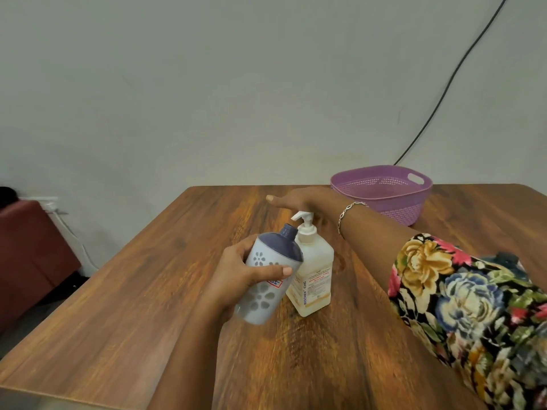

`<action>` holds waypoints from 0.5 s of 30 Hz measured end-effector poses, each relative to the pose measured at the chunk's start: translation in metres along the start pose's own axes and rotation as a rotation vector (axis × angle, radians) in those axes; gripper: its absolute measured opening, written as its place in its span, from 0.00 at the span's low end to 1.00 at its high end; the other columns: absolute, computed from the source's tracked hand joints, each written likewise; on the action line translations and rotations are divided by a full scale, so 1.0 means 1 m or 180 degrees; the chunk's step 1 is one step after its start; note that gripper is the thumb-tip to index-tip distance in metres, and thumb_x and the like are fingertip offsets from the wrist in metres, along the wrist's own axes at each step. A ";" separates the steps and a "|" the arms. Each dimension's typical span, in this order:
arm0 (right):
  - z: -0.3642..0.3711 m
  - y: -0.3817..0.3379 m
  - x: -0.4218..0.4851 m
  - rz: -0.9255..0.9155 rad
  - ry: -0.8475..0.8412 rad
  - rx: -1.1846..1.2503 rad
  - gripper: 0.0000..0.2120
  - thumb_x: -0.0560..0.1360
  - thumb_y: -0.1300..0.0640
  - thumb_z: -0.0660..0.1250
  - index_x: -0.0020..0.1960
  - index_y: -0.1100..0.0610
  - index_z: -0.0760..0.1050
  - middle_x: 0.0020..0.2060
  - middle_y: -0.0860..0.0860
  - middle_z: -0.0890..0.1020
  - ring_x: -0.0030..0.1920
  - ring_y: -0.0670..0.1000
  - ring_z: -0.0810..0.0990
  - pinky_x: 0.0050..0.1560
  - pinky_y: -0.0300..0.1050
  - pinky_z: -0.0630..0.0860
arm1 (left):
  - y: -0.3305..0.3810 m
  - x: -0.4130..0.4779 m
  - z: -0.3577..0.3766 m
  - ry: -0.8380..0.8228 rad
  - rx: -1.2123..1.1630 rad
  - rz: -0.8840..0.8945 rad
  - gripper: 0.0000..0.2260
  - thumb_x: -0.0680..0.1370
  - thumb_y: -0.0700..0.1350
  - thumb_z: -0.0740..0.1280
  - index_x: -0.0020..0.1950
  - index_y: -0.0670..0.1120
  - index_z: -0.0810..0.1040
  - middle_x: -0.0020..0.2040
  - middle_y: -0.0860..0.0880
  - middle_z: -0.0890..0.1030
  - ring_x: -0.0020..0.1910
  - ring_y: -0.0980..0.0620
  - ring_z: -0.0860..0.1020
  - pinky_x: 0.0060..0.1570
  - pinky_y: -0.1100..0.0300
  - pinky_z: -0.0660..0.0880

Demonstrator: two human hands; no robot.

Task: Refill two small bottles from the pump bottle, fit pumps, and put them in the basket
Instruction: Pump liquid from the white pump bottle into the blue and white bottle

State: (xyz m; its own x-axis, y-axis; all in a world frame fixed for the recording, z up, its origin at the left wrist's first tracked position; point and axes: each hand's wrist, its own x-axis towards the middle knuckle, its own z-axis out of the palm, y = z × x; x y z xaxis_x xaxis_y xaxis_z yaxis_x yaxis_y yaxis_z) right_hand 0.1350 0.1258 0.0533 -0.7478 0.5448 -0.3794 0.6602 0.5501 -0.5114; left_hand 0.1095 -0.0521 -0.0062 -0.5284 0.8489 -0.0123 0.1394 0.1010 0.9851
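small bottle (263, 294): pale grey-lilac plastic body with cut-out flower pattern, dark blue domed shoulder and short open neck, no pump fitted. red-and-white sticker partly hidden under the hand. it is off the surface (133, 306), tilted, neck pointing up-right to just beside the spout of the pump bottle (313, 270). left hand (236, 270) grips it mid-body, fingers (275, 272) curled round the front, thumb behind.

pump bottle: squarish translucent white plastic, cream liquid inside, printed label, white pump head (303, 220). stands upright near the surface's middle, touching or just beside the small bottle's lower body.

right hand (305, 199) lies flat over the pump head, fingers (276, 201) straight and together, holding nothing; cannot tell if the palm touches the pump. thin metal bracelet (350, 210) on the wrist, floral sleeve (458, 291) on the upper arm.

basket (399, 208): purple perforated plastic, rounded square, handle slot in the rim, at the far right edge against the wall (207, 84), well apart from the bottles.

surface is dark wood-grain laminate with rounded far corners; open room left and front of the bottles. black cable (450, 81) runs down the wall behind the basket. red-brown seat (29, 247) beyond the left edge.
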 end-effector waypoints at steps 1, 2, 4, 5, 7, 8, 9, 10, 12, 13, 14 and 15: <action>-0.001 -0.001 0.000 -0.0014 -0.0026 -0.0033 0.34 0.79 0.38 0.45 0.74 0.63 0.56 0.68 0.65 0.68 0.61 0.64 0.73 0.50 0.52 0.70 | 0.000 0.000 0.000 0.0002 0.0006 0.0007 0.18 0.63 0.40 0.75 0.52 0.45 0.78 0.40 0.44 0.83 0.34 0.51 0.82 0.30 0.63 0.76; 0.000 -0.001 0.002 -0.0037 -0.0026 -0.0120 0.34 0.79 0.39 0.45 0.73 0.64 0.58 0.66 0.65 0.69 0.56 0.63 0.75 0.48 0.50 0.70 | 0.000 0.001 0.000 -0.0002 0.0014 0.0024 0.18 0.64 0.40 0.75 0.52 0.45 0.78 0.40 0.44 0.83 0.34 0.50 0.82 0.30 0.63 0.76; 0.004 0.002 0.007 -0.0054 0.0144 -0.0362 0.34 0.79 0.38 0.46 0.70 0.64 0.63 0.62 0.65 0.73 0.45 0.58 0.76 0.42 0.48 0.72 | -0.001 0.001 0.000 -0.0010 0.0017 0.0051 0.17 0.63 0.39 0.75 0.51 0.45 0.79 0.39 0.45 0.83 0.33 0.51 0.82 0.30 0.63 0.76; 0.007 0.005 0.012 -0.0028 0.0343 -0.0553 0.33 0.79 0.37 0.47 0.69 0.63 0.65 0.63 0.63 0.74 0.47 0.58 0.77 0.45 0.48 0.73 | 0.000 0.001 0.000 -0.0009 -0.0015 0.0055 0.17 0.63 0.40 0.75 0.50 0.45 0.79 0.38 0.45 0.83 0.33 0.51 0.81 0.29 0.63 0.76; 0.013 0.011 0.021 0.0053 0.0763 -0.0973 0.33 0.77 0.35 0.50 0.68 0.59 0.69 0.65 0.59 0.73 0.59 0.58 0.75 0.57 0.51 0.71 | -0.001 0.001 0.001 0.0008 -0.0067 0.0066 0.19 0.60 0.42 0.75 0.51 0.44 0.79 0.38 0.45 0.83 0.32 0.51 0.81 0.29 0.64 0.76; 0.015 0.012 0.024 0.0091 0.0895 -0.1057 0.34 0.76 0.34 0.51 0.67 0.59 0.70 0.65 0.58 0.73 0.62 0.58 0.74 0.59 0.51 0.70 | -0.001 0.001 0.001 0.0028 -0.0068 0.0070 0.21 0.59 0.43 0.75 0.51 0.44 0.79 0.38 0.45 0.83 0.32 0.51 0.81 0.29 0.63 0.76; 0.016 0.014 0.026 0.0095 0.0958 -0.1066 0.34 0.76 0.33 0.51 0.67 0.58 0.70 0.64 0.57 0.74 0.62 0.58 0.73 0.59 0.51 0.70 | -0.001 0.001 0.001 0.0029 -0.0062 0.0074 0.21 0.59 0.43 0.75 0.51 0.44 0.79 0.38 0.45 0.83 0.32 0.51 0.81 0.29 0.63 0.76; 0.016 0.015 0.027 0.0069 0.0976 -0.1033 0.34 0.75 0.33 0.50 0.66 0.58 0.71 0.63 0.57 0.75 0.62 0.58 0.74 0.58 0.51 0.70 | -0.002 0.001 0.000 0.0025 -0.0056 0.0081 0.21 0.58 0.43 0.75 0.50 0.45 0.79 0.38 0.45 0.83 0.32 0.51 0.81 0.29 0.63 0.76; 0.013 0.016 0.028 -0.0027 0.0965 -0.0939 0.33 0.76 0.33 0.49 0.61 0.59 0.74 0.58 0.57 0.77 0.58 0.58 0.76 0.56 0.50 0.71 | -0.003 0.002 0.000 0.0018 -0.0061 0.0091 0.22 0.58 0.43 0.77 0.50 0.45 0.79 0.38 0.45 0.83 0.33 0.52 0.81 0.30 0.63 0.76; 0.012 0.016 0.028 -0.0059 0.0942 -0.0870 0.33 0.76 0.33 0.49 0.56 0.59 0.75 0.53 0.57 0.79 0.53 0.57 0.78 0.53 0.50 0.72 | -0.004 0.003 0.000 0.0013 -0.0068 0.0091 0.23 0.58 0.42 0.78 0.51 0.45 0.79 0.39 0.45 0.83 0.33 0.51 0.81 0.30 0.63 0.76; 0.010 0.016 0.028 -0.0071 0.0920 -0.0802 0.32 0.76 0.33 0.48 0.49 0.60 0.75 0.47 0.57 0.79 0.47 0.57 0.78 0.51 0.49 0.72 | -0.005 0.003 -0.001 0.0007 -0.0068 0.0100 0.23 0.58 0.42 0.79 0.51 0.45 0.79 0.39 0.45 0.83 0.34 0.51 0.81 0.30 0.63 0.76; 0.009 0.015 0.028 -0.0090 0.0928 -0.0740 0.32 0.76 0.33 0.47 0.43 0.60 0.72 0.42 0.55 0.78 0.43 0.56 0.77 0.49 0.49 0.73 | -0.006 0.003 -0.001 0.0011 -0.0064 0.0110 0.24 0.58 0.42 0.79 0.52 0.46 0.79 0.40 0.45 0.83 0.34 0.51 0.82 0.31 0.63 0.76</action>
State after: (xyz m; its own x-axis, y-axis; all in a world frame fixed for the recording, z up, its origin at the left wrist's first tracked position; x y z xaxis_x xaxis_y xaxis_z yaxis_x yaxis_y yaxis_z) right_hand 0.1232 0.1441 0.0280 -0.7368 0.6663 -0.1150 0.6629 0.6782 -0.3171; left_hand 0.1063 -0.0503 -0.0118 -0.5264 0.8500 0.0223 0.1409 0.0613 0.9881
